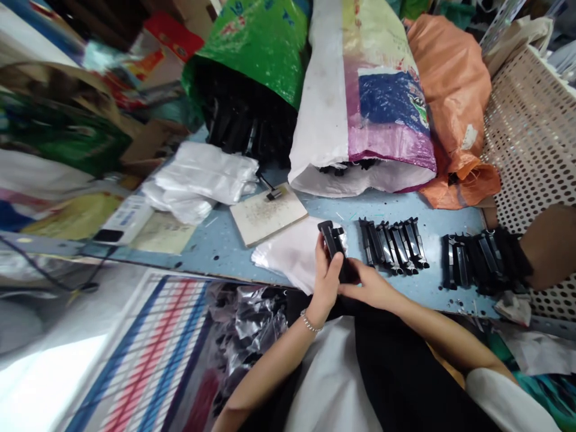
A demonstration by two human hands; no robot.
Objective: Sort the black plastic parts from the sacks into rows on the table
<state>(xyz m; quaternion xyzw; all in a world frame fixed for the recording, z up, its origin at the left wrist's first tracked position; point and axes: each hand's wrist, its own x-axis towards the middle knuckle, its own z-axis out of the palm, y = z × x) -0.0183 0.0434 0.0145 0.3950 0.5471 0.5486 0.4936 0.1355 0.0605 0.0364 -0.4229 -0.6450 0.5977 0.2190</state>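
1 black part [333,241], long and narrow with a small side projection, tilts at the near edge of the blue surface [435,237], within the closed grip of the left hand [327,281] and, lower down, the right hand [368,284]. 2 groups of similar parts [392,246] lie rightward; behind are 3 sacks [323,102], their printing unreadable.
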